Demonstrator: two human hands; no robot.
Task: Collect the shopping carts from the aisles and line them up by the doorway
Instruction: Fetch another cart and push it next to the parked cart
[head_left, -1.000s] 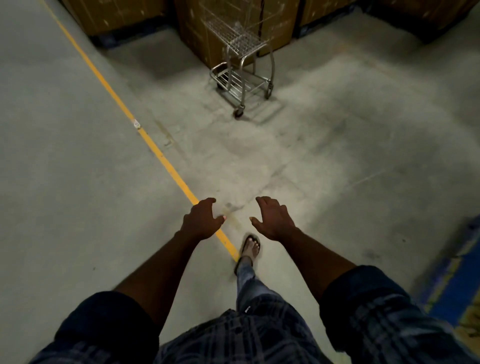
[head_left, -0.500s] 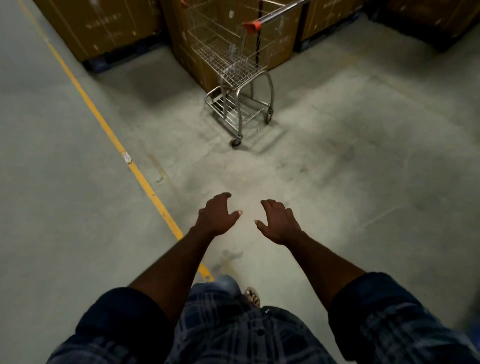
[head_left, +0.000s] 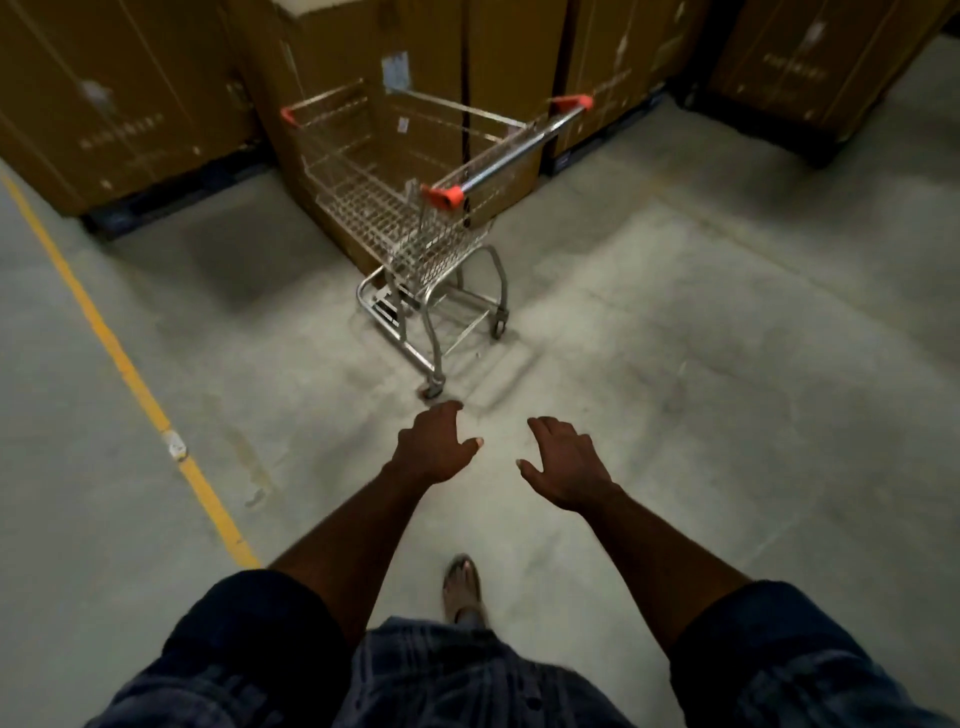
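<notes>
A small metal wire shopping cart (head_left: 410, 228) with orange corner caps and a chrome handle bar (head_left: 511, 156) stands on the concrete floor ahead, against a cardboard box. Its handle faces right and towards me. My left hand (head_left: 434, 449) is stretched forward, palm down, fingers loosely curled, holding nothing, just short of the cart's nearest wheel (head_left: 431, 389). My right hand (head_left: 566, 465) reaches out beside it, also relaxed and holding nothing. Neither hand touches the cart.
Tall cardboard boxes (head_left: 119, 98) on dark pallets line the back, with more boxes (head_left: 810, 62) at the right. A yellow floor line (head_left: 124, 364) runs diagonally on the left. My sandalled foot (head_left: 462, 587) steps forward on bare concrete.
I have walked closer: the cart has grown larger and moved down the view. Both hands stay outstretched and holding nothing, a little further forward.
</notes>
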